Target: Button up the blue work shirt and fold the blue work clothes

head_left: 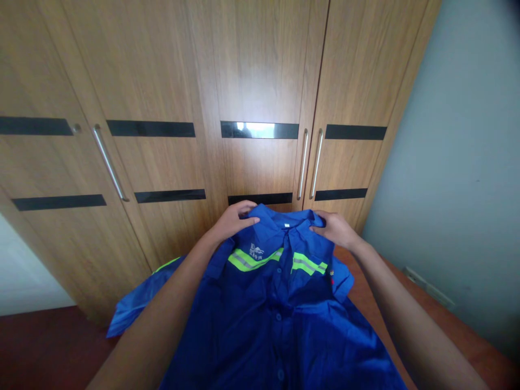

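Note:
A blue work shirt (pixel 280 314) with yellow-green reflective stripes across the chest and a row of buttons down the front hangs spread out before me. My left hand (pixel 235 219) is closed on the shirt's left shoulder beside the collar. My right hand (pixel 335 227) grips the right shoulder at the same height. Between both hands the collar (pixel 284 222) stands up with a small white label. One sleeve trails off to the lower left.
A wooden wardrobe (pixel 252 81) with black strips and metal bar handles (pixel 309 162) fills the view right behind the shirt. A grey wall (pixel 459 189) rises on the right. Below lies a reddish-brown floor (pixel 40 346).

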`<state>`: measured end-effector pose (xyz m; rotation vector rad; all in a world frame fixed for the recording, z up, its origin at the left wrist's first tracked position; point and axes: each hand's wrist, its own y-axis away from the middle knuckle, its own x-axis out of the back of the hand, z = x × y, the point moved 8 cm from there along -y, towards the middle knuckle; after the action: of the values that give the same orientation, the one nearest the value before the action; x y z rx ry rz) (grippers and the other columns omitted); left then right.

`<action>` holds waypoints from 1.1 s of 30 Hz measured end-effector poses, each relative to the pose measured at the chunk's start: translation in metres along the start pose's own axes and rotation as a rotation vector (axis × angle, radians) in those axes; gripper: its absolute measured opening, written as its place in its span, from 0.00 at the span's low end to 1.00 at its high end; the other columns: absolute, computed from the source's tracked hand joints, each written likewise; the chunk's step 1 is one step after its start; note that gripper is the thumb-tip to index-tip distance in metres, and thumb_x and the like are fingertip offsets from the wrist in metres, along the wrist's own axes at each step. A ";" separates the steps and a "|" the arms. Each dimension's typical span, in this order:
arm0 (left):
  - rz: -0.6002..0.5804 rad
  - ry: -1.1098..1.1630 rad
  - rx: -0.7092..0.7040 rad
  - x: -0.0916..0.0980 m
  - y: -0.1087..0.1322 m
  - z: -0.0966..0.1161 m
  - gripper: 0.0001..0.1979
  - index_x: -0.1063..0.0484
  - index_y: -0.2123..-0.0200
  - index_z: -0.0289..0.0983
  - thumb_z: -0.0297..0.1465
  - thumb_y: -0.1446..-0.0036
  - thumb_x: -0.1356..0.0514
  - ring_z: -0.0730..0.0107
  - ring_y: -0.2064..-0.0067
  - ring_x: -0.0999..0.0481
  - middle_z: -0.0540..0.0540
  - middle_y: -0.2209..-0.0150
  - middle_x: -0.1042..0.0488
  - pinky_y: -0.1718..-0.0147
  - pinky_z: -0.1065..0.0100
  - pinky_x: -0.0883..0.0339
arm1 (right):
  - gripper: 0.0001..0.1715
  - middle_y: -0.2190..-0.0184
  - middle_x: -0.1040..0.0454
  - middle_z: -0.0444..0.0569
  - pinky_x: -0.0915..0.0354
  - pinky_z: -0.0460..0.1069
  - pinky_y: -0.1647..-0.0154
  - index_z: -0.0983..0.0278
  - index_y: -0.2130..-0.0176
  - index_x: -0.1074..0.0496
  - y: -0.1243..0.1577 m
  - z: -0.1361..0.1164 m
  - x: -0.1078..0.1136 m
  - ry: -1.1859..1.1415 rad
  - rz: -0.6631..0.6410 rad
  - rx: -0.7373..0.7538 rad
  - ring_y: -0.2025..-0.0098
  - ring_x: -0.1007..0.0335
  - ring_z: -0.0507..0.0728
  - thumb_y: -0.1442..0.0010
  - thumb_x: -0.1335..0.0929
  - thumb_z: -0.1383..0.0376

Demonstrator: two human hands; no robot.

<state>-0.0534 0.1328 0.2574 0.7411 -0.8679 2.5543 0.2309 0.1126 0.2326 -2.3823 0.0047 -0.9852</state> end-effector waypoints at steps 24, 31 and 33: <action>0.142 -0.392 0.078 0.037 0.008 -0.066 0.15 0.28 0.55 0.35 0.32 0.44 0.45 0.59 0.49 0.28 0.41 0.53 0.26 0.47 0.59 0.38 | 0.16 0.63 0.24 0.53 0.35 0.56 0.56 0.61 0.61 0.31 0.018 0.078 0.052 0.194 0.275 -0.092 0.59 0.28 0.64 0.44 0.35 0.53; 0.291 -0.871 0.061 0.104 0.002 0.048 0.22 0.24 0.63 0.38 0.48 0.39 0.49 0.54 0.61 0.25 0.43 0.66 0.23 0.59 0.61 0.35 | 0.20 0.60 0.22 0.53 0.36 0.51 0.64 0.61 0.56 0.29 0.009 0.008 0.128 0.601 0.542 0.066 0.62 0.25 0.62 0.35 0.42 0.53; 0.244 -0.904 0.031 0.118 0.006 0.076 0.24 0.23 0.63 0.39 0.52 0.41 0.48 0.56 0.62 0.24 0.46 0.68 0.23 0.61 0.63 0.36 | 0.23 0.62 0.22 0.54 0.38 0.51 0.68 0.62 0.55 0.28 0.008 -0.007 0.146 0.736 0.573 0.072 0.65 0.25 0.62 0.34 0.42 0.51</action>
<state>-0.1233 0.0972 0.3739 1.9730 -1.2156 2.3808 0.3352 0.0721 0.3276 -1.6645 0.8495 -1.4446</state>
